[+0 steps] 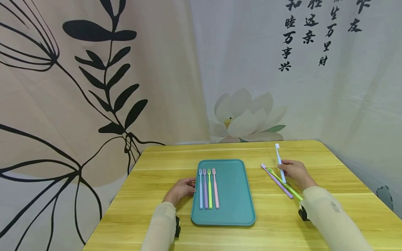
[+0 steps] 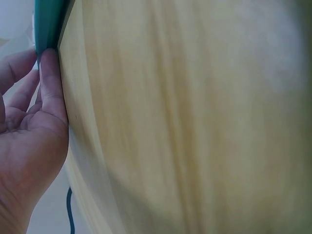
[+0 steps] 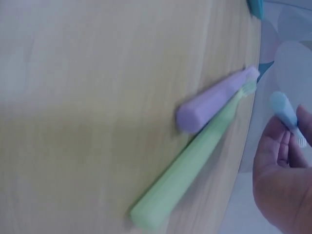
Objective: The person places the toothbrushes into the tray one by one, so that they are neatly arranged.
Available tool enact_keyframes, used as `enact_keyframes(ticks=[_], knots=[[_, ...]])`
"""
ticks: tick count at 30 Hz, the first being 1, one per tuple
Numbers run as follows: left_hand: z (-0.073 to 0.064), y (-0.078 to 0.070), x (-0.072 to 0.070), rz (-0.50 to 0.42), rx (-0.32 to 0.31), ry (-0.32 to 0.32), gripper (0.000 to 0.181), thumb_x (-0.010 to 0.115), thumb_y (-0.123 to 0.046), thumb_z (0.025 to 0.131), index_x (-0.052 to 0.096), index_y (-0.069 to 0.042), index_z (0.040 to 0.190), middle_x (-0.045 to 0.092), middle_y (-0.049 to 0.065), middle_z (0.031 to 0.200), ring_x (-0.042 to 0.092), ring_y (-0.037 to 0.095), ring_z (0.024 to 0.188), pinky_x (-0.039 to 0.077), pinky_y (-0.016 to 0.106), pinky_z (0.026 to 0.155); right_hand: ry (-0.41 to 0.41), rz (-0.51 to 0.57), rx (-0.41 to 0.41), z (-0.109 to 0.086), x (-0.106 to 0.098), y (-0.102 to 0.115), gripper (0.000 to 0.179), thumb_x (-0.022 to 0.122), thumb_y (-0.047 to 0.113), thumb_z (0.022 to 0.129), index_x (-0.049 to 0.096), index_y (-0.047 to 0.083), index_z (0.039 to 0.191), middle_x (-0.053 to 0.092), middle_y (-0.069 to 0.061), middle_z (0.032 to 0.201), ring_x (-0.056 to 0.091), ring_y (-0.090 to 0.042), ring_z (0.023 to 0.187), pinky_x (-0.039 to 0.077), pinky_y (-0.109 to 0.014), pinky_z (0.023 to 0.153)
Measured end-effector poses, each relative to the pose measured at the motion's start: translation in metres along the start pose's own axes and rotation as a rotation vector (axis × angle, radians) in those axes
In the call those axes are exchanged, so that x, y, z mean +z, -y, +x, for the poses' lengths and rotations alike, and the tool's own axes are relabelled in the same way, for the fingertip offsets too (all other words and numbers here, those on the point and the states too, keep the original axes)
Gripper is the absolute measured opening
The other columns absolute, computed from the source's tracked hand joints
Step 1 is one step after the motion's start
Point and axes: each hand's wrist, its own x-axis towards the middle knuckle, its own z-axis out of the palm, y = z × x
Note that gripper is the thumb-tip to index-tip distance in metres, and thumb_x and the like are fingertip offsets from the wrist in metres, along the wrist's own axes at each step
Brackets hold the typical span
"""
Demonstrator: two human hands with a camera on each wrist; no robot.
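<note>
My right hand (image 1: 293,170) pinches a light blue toothbrush (image 1: 278,157) between thumb and fingers, its white-bristled head pointing up and away. In the right wrist view, the handle end of this blue toothbrush (image 3: 283,108) sticks out from the fingertips. Under and beside that hand, a purple toothbrush (image 1: 276,181) and a green toothbrush (image 1: 292,191) lie close together on the table. At the teal tray (image 1: 232,195), my left hand (image 1: 181,190) holds the left rim between thumb and fingers. Blue (image 1: 201,191), purple (image 1: 205,191), green (image 1: 210,191) and pink (image 1: 215,191) toothbrushes lie side by side in the tray's left half, heads away from me.
The wooden table (image 1: 150,181) has rounded far corners. Behind it hangs a printed cloth (image 1: 169,87) with black plants, a pale lotus and dark characters. A dark cable (image 2: 69,209) hangs past the table edge in the left wrist view.
</note>
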Motion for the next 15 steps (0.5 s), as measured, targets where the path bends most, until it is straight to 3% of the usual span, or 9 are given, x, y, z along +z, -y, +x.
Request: enact_keyframes(ticks=[4,12,15], knots=[[-0.001,-0.001,0.0,0.007,0.005,-0.002,0.057,0.061,0.013,0.085,0.048,0.009,0.14,0.056,0.017,0.108,0.059,0.023,0.093,0.055,0.038,0.085,-0.006,0.001,-0.001,-0.001,0.007,0.005,0.059,0.063,0.021,0.098,0.042,-0.012,0.143,0.057,-0.021,0.127,0.059,-0.01,0.09,0.053,-0.024,0.077],[-0.001,-0.002,0.001,0.002,-0.002,-0.004,0.057,0.061,0.014,0.085,0.049,0.009,0.14,0.056,0.017,0.107,0.059,0.023,0.091,0.056,0.037,0.084,-0.018,0.084,-0.002,0.001,0.022,0.008,0.059,0.06,0.022,0.1,0.04,-0.008,0.147,0.055,-0.018,0.13,0.056,-0.028,0.11,0.052,-0.027,0.08],[0.0,-0.002,0.001,0.003,-0.003,-0.005,0.056,0.061,0.014,0.084,0.05,0.009,0.139,0.056,0.016,0.106,0.059,0.022,0.091,0.056,0.037,0.083,-0.021,0.105,0.013,0.001,0.027,0.01,0.057,0.06,0.019,0.1,0.041,-0.006,0.147,0.057,-0.014,0.125,0.056,-0.025,0.103,0.052,-0.028,0.078]])
